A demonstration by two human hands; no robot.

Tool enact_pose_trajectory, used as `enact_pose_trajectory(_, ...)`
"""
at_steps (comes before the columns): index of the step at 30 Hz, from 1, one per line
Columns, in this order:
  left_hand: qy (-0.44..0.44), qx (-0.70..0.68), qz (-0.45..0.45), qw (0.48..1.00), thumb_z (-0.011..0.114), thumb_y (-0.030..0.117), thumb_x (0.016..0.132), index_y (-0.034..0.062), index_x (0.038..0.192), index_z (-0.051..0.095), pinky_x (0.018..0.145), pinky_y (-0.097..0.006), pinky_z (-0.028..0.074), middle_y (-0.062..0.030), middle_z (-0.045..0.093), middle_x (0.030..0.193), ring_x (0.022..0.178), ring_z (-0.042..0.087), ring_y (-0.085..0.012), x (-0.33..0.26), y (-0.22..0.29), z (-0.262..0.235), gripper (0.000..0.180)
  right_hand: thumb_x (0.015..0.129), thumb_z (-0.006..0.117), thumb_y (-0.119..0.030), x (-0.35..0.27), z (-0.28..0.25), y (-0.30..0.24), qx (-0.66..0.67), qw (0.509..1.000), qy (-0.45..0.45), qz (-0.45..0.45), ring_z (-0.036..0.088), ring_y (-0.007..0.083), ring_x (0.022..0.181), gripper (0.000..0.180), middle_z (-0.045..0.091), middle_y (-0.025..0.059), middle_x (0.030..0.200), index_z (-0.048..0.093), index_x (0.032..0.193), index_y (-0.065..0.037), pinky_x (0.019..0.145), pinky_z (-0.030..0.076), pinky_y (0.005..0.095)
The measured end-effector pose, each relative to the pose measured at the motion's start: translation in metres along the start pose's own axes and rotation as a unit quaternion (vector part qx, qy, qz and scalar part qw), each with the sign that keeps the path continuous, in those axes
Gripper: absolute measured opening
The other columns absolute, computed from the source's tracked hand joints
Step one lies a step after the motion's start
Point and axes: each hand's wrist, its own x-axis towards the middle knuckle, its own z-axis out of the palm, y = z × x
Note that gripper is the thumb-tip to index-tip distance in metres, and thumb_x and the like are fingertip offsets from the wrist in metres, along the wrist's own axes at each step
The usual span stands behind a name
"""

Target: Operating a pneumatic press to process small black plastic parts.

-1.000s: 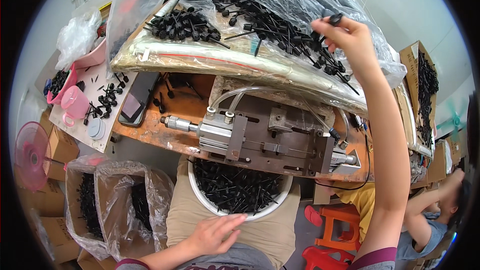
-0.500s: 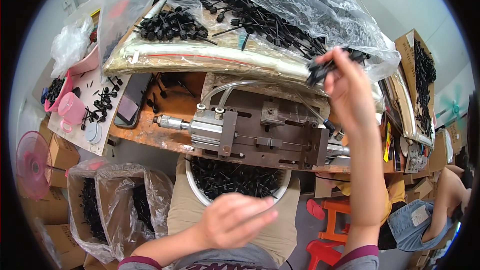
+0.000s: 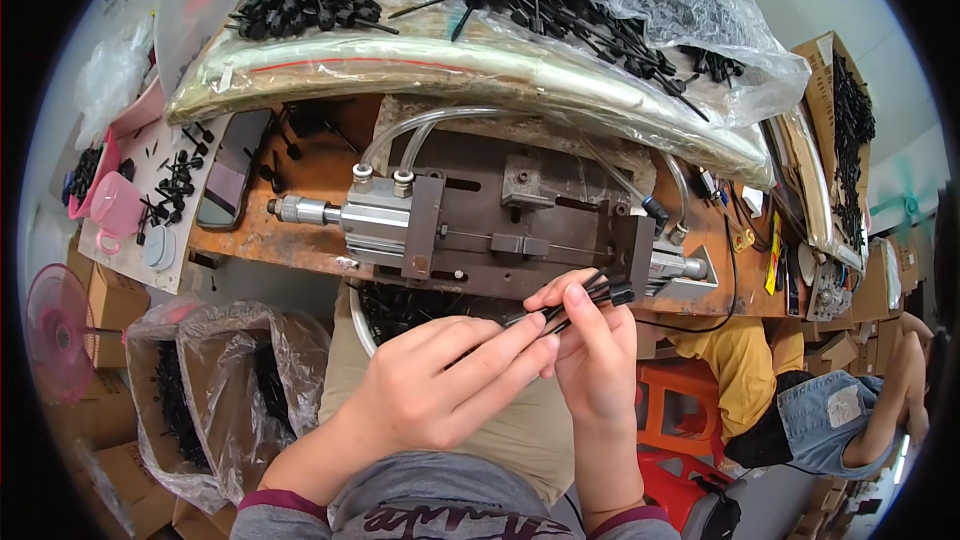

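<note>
A small bunch of black plastic parts with thin stems and thick heads (image 3: 618, 292) is held before the machine's front edge. My right hand (image 3: 597, 365) grips the bunch near the heads with thumb and fingers. Against it, my left hand (image 3: 435, 375) pinches the stem ends with its fingers pressed together. Just beyond is a metal fixture (image 3: 500, 245) with a silver air cylinder (image 3: 378, 225) on its left and clear hoses. Below my hands a white-rimmed basin (image 3: 362, 325) of similar black parts sits on my lap, mostly hidden.
Heaps of black stemmed parts (image 3: 540, 5) lie on a plastic-wrapped bale (image 3: 400, 65) at the back. A phone (image 3: 232, 175) and pink mug (image 3: 115, 205) are at left. Lined cartons (image 3: 225, 390) stand lower left. Another person (image 3: 830, 420) sits at right by red stools (image 3: 680, 400).
My right hand has come down from the heap with the bunch of black parts. My left hand has moved up slightly and now meets it. The view has shifted a little.
</note>
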Motion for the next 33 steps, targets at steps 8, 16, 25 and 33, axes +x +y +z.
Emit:
enact_pose_trajectory(8, -0.011, -0.072, -0.061, 0.996, 0.076, 0.003, 0.066, 0.0004, 0.103, 0.068, 0.06, -0.027, 0.056, -0.0095, 0.067, 0.099, 0.073, 0.067, -0.0197, -0.008, 0.007, -0.004, 0.038, 0.096, 0.053, -0.012, -0.008, -0.002, 0.0, -0.001, 1.0, 0.005, 0.023, 0.061, 0.0149, 0.061, 0.016, 0.065, 0.0153, 0.093, 0.057, 0.096, 0.003, 0.048, 0.05, 0.0254)
enact_pose_trajectory(16, -0.01, -0.106, -0.189, 0.976, 0.079, 0.001, 0.064, 0.0001, 0.097, 0.069, 0.064, -0.029, 0.054, -0.0127, 0.066, 0.103, 0.076, 0.065, -0.0208, -0.011, -0.003, 0.006, 0.034, 0.097, 0.051, -0.014, -0.016, -0.023, 0.0, 0.007, 0.999, 0.046, 0.012, 0.06, 0.0158, 0.057, 0.018, 0.065, 0.0164, 0.093, 0.058, 0.101, 0.003, 0.049, 0.05, 0.0258)
enact_pose_trajectory(25, -0.076, 0.045, -0.135, 0.987, 0.075, 0.009, 0.069, 0.002, 0.09, 0.067, 0.062, -0.029, 0.05, -0.0102, 0.064, 0.12, 0.07, 0.063, -0.0189, -0.006, -0.012, 0.033, 0.023, 0.098, 0.049, -0.014, -0.026, -0.026, 0.001, 0.002, 0.999, 0.047, -0.008, 0.06, 0.0162, 0.058, 0.018, 0.064, 0.0182, 0.096, 0.057, 0.097, 0.002, 0.049, 0.049, 0.0256)
enact_pose_trajectory(33, -0.089, 0.043, -0.137, 0.986, 0.077, 0.011, 0.066, 0.0041, 0.087, 0.068, 0.059, -0.028, 0.048, -0.0107, 0.065, 0.118, 0.062, 0.062, -0.0182, 0.004, -0.015, 0.034, 0.024, 0.097, 0.052, -0.013, -0.029, -0.027, 0.007, 0.001, 0.999, 0.026, 0.022, 0.06, 0.0153, 0.062, 0.015, 0.064, 0.0165, 0.097, 0.057, 0.099, 0.002, 0.052, 0.049, 0.0256)
